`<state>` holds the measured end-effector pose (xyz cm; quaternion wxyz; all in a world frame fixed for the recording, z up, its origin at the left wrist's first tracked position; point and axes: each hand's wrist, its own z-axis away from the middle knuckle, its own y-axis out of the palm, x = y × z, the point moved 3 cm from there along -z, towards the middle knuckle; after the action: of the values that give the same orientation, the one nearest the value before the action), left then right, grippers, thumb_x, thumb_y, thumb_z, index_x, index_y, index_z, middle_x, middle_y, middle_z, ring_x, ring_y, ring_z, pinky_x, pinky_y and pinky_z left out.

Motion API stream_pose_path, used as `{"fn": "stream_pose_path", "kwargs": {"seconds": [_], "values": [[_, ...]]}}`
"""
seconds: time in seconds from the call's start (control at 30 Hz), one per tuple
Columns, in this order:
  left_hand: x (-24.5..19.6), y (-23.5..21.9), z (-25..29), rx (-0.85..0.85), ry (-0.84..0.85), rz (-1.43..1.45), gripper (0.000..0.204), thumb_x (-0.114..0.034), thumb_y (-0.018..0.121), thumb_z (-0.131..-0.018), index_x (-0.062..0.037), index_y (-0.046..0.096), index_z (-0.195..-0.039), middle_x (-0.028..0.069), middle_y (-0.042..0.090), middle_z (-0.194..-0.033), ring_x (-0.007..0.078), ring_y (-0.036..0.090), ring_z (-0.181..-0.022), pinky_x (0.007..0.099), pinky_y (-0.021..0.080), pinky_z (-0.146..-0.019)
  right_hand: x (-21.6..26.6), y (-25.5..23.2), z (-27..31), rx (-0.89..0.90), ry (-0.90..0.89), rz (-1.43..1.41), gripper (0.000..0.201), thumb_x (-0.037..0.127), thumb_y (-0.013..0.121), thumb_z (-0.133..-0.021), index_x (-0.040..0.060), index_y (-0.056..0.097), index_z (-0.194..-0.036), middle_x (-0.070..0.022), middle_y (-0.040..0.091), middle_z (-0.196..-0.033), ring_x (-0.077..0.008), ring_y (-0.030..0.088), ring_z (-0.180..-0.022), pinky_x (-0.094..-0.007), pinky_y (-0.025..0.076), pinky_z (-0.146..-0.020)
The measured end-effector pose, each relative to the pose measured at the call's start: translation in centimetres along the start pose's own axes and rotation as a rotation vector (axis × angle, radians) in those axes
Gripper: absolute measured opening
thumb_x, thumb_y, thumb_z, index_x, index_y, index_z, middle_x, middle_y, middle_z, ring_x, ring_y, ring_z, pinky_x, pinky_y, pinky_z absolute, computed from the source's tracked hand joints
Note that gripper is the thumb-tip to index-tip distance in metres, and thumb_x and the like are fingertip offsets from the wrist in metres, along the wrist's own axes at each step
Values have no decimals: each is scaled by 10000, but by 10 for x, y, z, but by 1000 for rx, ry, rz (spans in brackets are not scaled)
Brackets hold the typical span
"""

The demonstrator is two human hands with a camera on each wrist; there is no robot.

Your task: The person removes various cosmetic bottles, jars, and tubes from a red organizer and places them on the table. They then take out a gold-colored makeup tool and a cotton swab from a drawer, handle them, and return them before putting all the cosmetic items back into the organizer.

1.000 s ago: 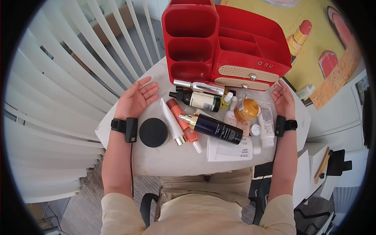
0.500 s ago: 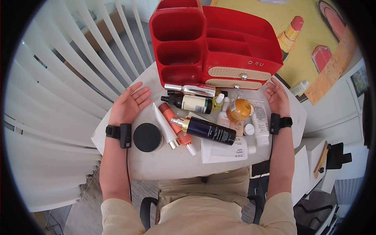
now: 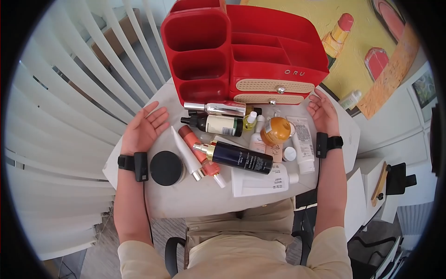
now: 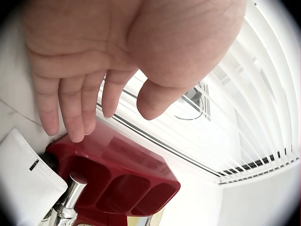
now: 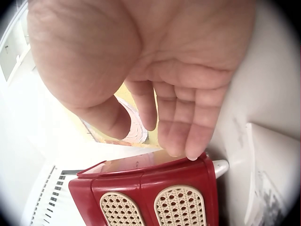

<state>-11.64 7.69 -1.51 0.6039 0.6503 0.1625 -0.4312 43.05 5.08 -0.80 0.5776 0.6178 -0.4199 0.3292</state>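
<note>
Palm up at the table's left edge, the left hand (image 3: 145,128) holds nothing, its fingers relaxed. The right hand (image 3: 324,113) lies palm up at the right edge, beside a white tube (image 3: 303,145), also holding nothing. Between them is a pile of cosmetics: a dark blue pump bottle (image 3: 239,157), a black labelled bottle (image 3: 223,125), an orange round jar (image 3: 277,131), a silver tube (image 3: 223,109), a white tube with a gold cap (image 3: 186,151) and a flat white pack (image 3: 260,180). A black-lidded jar (image 3: 166,168) stands nearest the left wrist.
A red organizer (image 3: 195,35) with open compartments and two woven-front drawers (image 3: 260,86) stands at the back of the white table (image 3: 186,204). White blinds (image 3: 60,116) run along the left. A yellow painting (image 3: 357,42) and a small bottle (image 3: 350,99) are at the right back.
The head view has shifted, so the table, organizer and items appear farther left. Both hands keep their relaxed, palm-up pose, and the items keep their arrangement.
</note>
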Motion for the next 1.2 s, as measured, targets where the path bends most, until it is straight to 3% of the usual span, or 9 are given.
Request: {"fn": "stream_pose_path", "kwargs": {"seconds": [0.37, 0.43, 0.77, 0.83, 0.97, 1.07, 1.2], "values": [[1, -2, 0, 23, 0, -6, 503, -356, 427, -1023, -18, 425, -1395, 166, 559, -1321, 284, 549, -1214, 442, 439, -1039, -2, -4, 1, 15, -19, -1, 403, 167, 517, -985, -22, 482, -1339, -135, 647, -1118, -189, 631, -943, -324, 531, -861], [1, -4, 0, 3, 1, 45, 487, -331, 427, -1022, 1, 438, -1378, 204, 565, -1301, 312, 555, -1203, 470, 436, -1044, -3, -6, 1, 4, -25, -12, 392, 184, 531, -979, -18, 503, -1314, -133, 648, -1115, -193, 630, -935, -323, 531, -855], [0, 1, 1, 6, 30, 74, 466, -307, 417, -1023, 12, 445, -1362, 207, 582, -1269, 303, 579, -1168, 461, 454, -1027, -9, -23, -2, -16, -25, -80, 358, 235, 562, -967, -10, 563, -1226, -122, 655, -1104, -190, 629, -928, -314, 528, -851], [0, 1, 2, 3, 26, 68, 458, -297, 415, -1024, 15, 450, -1357, 202, 592, -1251, 298, 586, -1158, 452, 464, -1016, -3, -13, 2, -48, -23, -49, 335, 236, 563, -964, -4, 578, -1197, -105, 664, -1075, -174, 620, -893, -290, 518, -787], [1, 0, 1, -1, 28, 59, 470, -330, 403, -1031, 1, 448, -1361, 182, 589, -1255, 281, 584, -1155, 444, 467, -1005, 21, 29, 23, -168, 67, 144, 264, 216, 558, -955, 12, 607, -1117, -50, 660, -980, -117, 575, -775, -233, 439, -640], [0, 4, 2, -2, 26, 42, 460, -315, 394, -1033, 4, 447, -1359, 180, 594, -1246, 278, 587, -1147, 440, 470, -1001, 44, 74, 44, -75, 49, 670, 248, 137, 596, -907, -7, 619, -1107, -23, 640, -931, -78, 550, -669, -205, 442, -590], [-1, 7, 3, -35, 21, 53, 439, -274, 430, -1018, 17, 466, -1346, 186, 608, -1222, 276, 602, -1122, 430, 479, -994, 43, 132, 69, 127, -56, 959, 341, 107, 672, -852, -4, 604, -1167, -45, 647, -982, -86, 578, -686, -220, 478, -605]]}}
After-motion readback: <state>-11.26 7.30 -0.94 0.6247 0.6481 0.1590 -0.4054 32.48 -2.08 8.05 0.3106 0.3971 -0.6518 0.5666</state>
